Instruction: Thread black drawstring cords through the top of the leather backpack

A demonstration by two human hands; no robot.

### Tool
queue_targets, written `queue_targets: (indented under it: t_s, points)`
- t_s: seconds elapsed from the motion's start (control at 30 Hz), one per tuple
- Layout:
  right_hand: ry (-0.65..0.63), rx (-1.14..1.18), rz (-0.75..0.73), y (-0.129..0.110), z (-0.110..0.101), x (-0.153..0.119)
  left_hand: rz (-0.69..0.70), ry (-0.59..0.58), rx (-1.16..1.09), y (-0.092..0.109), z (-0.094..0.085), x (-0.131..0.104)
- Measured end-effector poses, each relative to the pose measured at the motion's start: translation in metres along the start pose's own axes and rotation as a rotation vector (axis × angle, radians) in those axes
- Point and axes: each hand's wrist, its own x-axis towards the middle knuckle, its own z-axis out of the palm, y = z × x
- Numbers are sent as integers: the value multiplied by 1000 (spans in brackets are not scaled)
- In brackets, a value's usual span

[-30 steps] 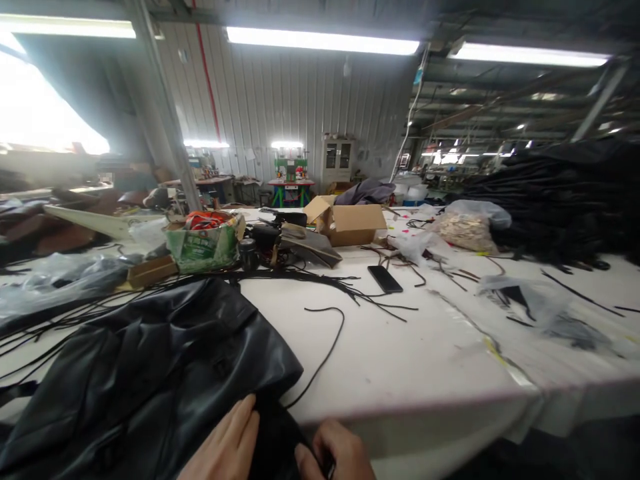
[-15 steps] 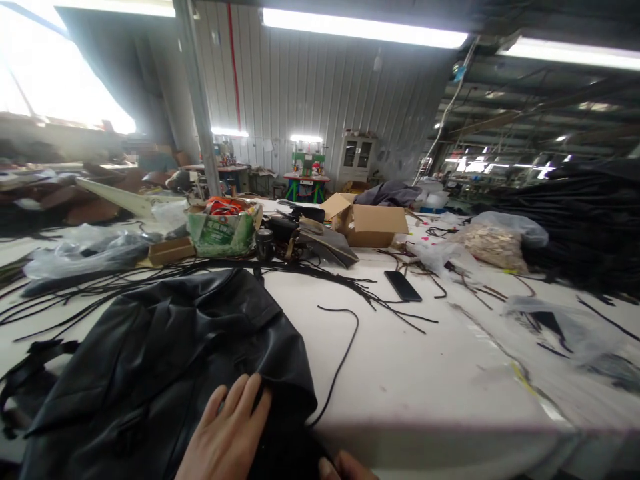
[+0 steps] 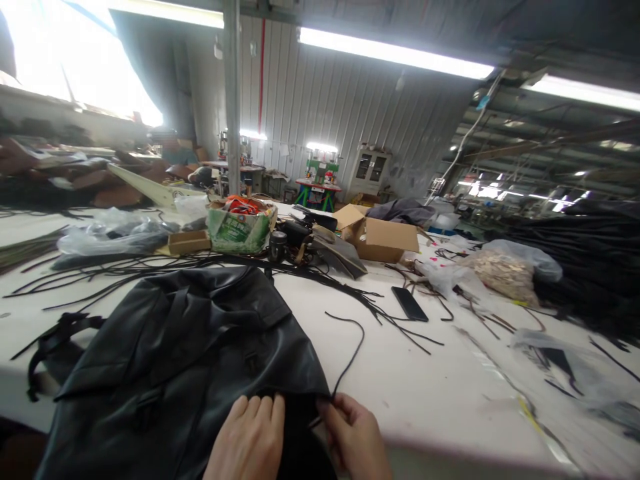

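A black leather garment (image 3: 180, 360) lies spread over the near left of the white table (image 3: 430, 373). My left hand (image 3: 250, 440) rests flat on its near edge, fingers together. Right beside it, my right hand (image 3: 355, 437) pinches the garment's corner where a thin black cord (image 3: 350, 353) ends. The cord curves away from that corner across the table top.
Behind the garment lie many black cords (image 3: 100, 273), a green carton (image 3: 240, 227), a brown cardboard box (image 3: 383, 237), a black phone (image 3: 410, 303), clear plastic bags (image 3: 505, 267) and a dark fabric pile (image 3: 590, 260) at the right. The table's near edge runs just past my hands.
The view has swung left and down. My right hand rose from the frame's bottom edge to the garment's corner by the cord end. My left hand stayed on the leather.
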Motion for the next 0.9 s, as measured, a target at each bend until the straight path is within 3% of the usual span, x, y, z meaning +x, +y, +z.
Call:
queue_targets:
  t_s: [0.07,0.13,0.2,0.27,0.43,0.6,0.73,0.83,0.9]
  points:
    - [-6,122,6,1,-8,-7,-89,-64,-39,8,-14,10]
    - [-6,318,6,-5,-23,-15,-131,-206,-105,17,-32,21]
    - [12,480,-38,-20,-43,-21,-125,-374,-199,26,-47,31]
    - [48,563,-82,-40,-66,-23,-125,-452,-298,30,-55,35]
    - [149,682,-34,-78,-118,-18,-190,-349,-630,18,-39,27]
    - [286,694,-96,-84,-167,-9,-152,-231,-794,3,-12,14]
    - [430,663,-207,-90,-203,-5,-99,-190,-814,1,-3,10]
    - [596,445,-286,-95,-215,-11,-114,-193,-819,1,-5,11]
    - [682,215,-311,-94,-207,-22,-142,-192,-878,2,-9,12]
